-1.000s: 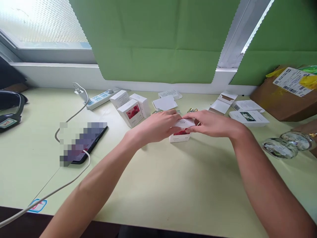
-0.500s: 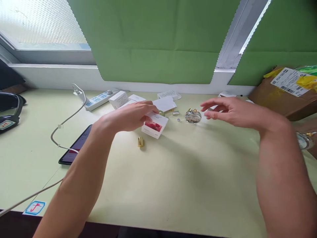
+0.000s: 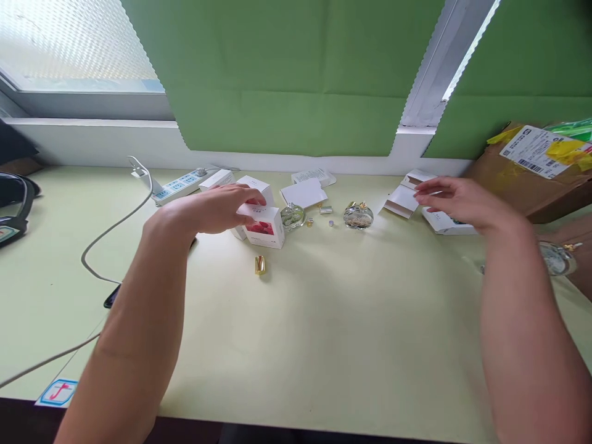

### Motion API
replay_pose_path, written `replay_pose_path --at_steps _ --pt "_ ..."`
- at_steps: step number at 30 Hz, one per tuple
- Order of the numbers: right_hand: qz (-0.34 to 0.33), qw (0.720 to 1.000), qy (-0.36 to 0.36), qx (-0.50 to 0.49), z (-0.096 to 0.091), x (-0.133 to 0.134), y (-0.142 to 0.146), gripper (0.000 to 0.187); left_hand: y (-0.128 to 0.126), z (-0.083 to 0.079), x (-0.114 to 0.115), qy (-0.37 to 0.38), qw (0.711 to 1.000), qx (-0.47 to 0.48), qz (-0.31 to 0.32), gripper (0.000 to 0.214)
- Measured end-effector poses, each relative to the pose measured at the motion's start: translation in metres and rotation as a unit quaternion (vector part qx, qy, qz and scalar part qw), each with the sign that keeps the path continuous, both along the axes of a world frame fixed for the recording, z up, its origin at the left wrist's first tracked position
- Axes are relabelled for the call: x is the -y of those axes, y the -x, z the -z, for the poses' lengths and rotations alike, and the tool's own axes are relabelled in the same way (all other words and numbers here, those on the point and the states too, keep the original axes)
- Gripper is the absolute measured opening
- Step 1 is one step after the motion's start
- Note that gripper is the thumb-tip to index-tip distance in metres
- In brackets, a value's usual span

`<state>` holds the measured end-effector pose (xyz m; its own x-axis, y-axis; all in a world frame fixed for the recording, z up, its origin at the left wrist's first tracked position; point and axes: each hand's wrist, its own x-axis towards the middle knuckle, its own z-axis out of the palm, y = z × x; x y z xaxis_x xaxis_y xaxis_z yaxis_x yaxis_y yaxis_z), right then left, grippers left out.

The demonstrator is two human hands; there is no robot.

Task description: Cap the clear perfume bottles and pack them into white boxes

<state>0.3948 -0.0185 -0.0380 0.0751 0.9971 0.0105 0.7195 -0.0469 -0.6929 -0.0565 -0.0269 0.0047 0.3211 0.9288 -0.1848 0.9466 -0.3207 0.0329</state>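
Note:
My left hand [image 3: 210, 208] is closed on the top of a small white box [image 3: 261, 229] with a red picture on its front. A clear glass perfume bottle [image 3: 293, 216] stands just right of that box. Fingers bent and a little apart, my right hand [image 3: 456, 196] is at an opened white carton [image 3: 401, 200]; whether its fingertips touch the carton I cannot tell. Between the hands stands a second glass bottle [image 3: 358, 216] with gold trim. A gold cap [image 3: 259, 265] lies in front of the box, and a silver cap [image 3: 326, 209] sits farther back.
A flat white card [image 3: 304, 193] and a power strip [image 3: 181, 187] lie at the back. The white cable [image 3: 104, 236] runs along the left side. At right are another white box [image 3: 446, 222], a round glass bottle [image 3: 557, 258] and a large cardboard box [image 3: 522, 179].
My left hand has moved left with the white box, which was tilted and is now upright on the table. The right hand has shifted right, away from the gold-trimmed bottle to the opened carton.

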Motion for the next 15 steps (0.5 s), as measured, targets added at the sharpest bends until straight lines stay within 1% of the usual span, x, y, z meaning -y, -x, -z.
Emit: replay_pose_path --at_steps 2,3,6,8,11,15 --pt "-0.052 0.998 0.017 0.008 0.013 -0.007 0.012 0.044 -0.005 -0.001 0.002 0.012 1.0 -0.006 -0.011 0.052" --pt "-0.072 0.997 0.028 0.006 0.021 -0.011 0.019 0.049 -0.008 -0.002 0.004 0.017 1.0 -0.008 -0.017 0.053" --pt "-0.13 0.99 0.048 -0.01 0.042 -0.02 0.04 0.076 -0.016 -0.001 0.006 0.024 0.999 -0.015 -0.028 0.052" --pt "-0.159 0.986 0.05 -0.013 0.053 -0.024 0.05 0.085 -0.019 -0.001 0.006 0.023 0.999 -0.024 -0.038 0.051" --pt "-0.175 0.984 0.037 -0.007 0.06 -0.027 0.058 0.078 -0.021 -0.002 0.007 0.017 0.997 -0.045 -0.06 0.052" --pt "-0.17 0.985 0.026 -0.007 0.061 -0.028 0.061 0.069 -0.027 -0.007 0.009 0.007 0.996 -0.069 -0.063 0.05"
